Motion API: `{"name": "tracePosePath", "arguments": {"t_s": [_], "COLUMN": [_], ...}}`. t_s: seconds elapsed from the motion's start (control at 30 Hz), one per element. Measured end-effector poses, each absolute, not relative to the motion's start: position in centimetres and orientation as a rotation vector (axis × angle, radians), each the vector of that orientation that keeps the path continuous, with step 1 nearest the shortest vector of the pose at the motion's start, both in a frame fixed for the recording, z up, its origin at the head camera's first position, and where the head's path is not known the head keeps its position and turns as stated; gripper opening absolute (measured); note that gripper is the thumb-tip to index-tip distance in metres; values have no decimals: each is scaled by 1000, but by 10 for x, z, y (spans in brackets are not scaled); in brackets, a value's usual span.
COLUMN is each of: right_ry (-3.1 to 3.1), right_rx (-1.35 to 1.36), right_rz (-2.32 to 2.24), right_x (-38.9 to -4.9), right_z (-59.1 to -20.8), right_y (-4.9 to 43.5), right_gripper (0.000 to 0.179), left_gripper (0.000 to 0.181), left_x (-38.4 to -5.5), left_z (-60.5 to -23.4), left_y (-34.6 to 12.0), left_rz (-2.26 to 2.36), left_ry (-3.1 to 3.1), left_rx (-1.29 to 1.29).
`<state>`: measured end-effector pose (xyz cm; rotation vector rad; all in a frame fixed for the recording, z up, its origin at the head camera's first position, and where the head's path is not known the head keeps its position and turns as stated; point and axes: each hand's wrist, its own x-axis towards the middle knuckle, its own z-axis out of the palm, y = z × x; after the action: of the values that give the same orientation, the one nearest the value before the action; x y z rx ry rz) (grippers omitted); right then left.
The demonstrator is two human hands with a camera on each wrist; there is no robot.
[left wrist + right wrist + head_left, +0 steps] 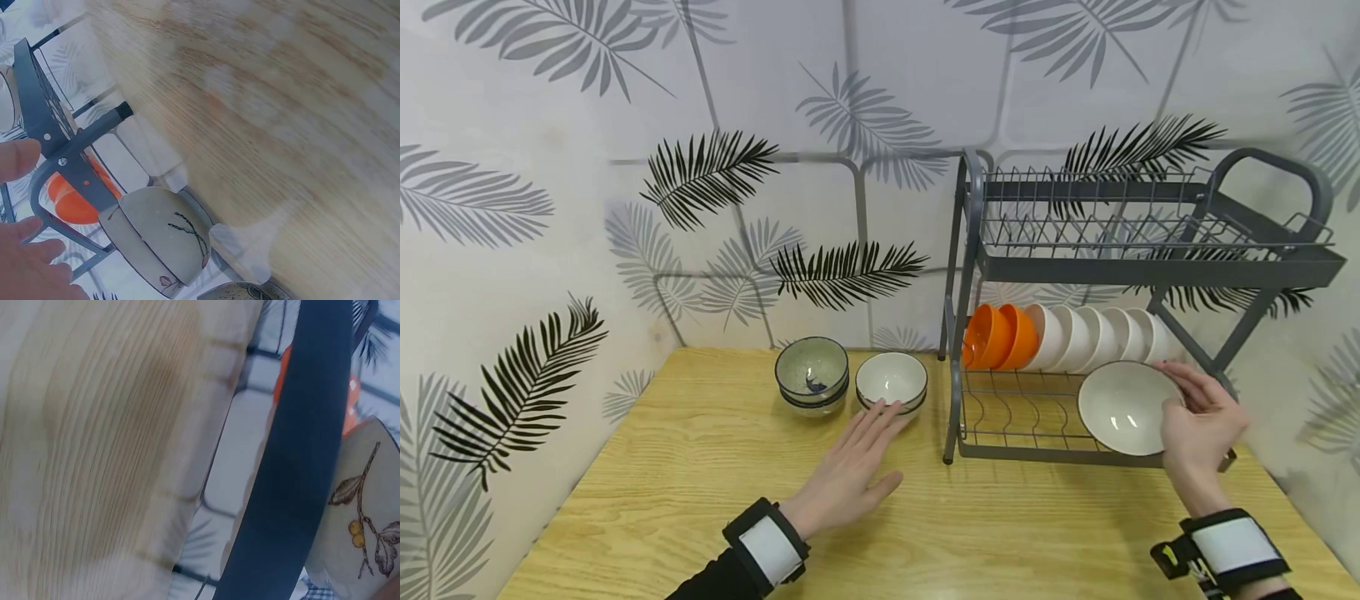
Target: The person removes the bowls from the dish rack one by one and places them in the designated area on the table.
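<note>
My right hand [1206, 425] pinches the right rim of a pale bowl [1123, 412], thumb on the inner side and fingers behind. That bowl stands tilted at the lower tier of the dish rack [1037, 454], its inside facing me; the right wrist view shows a branch with leaves and yellow berries on its outside. My left hand [853, 475] has its fingers straight, fingertips at the front of a stack of white bowls [891, 377]; whether they touch cannot be told. Left of these stands a stack of grey-green bowls [811, 371] with dark rims.
Two orange bowls [1018, 337] and several white bowls [1101, 337] stand on edge in a row along the rack's lower tier. Above them is the wire upper tier [1097, 237]. The wooden table [685, 467] meets a leaf-patterned wall [880, 100] behind.
</note>
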<state>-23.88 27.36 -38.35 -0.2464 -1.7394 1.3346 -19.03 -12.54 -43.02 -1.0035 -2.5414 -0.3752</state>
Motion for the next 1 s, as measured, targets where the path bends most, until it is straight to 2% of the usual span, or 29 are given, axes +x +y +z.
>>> {"name": "tracePosePath", "arguments": {"t_s": [0.23, 0.4, 1.0], "right_ry": [-1633, -1630, -1780], "right_rx": [-353, -372, 45], "right_rz": [1815, 1987, 2267], "right_x": [-227, -219, -192], "right_z": [-377, -373, -370], "right_y": [255, 247, 214], "right_gripper": [52, 54, 53], "left_gripper": [67, 67, 64], "left_x": [-187, -182, -162], "left_z": [-423, -418, -399], "left_y": [-119, -114, -91], "left_rz": [-406, -392, -416], "left_ry": [-2480, -2463, -2381], "left_rx": [-1058, -1098, -1234]}}
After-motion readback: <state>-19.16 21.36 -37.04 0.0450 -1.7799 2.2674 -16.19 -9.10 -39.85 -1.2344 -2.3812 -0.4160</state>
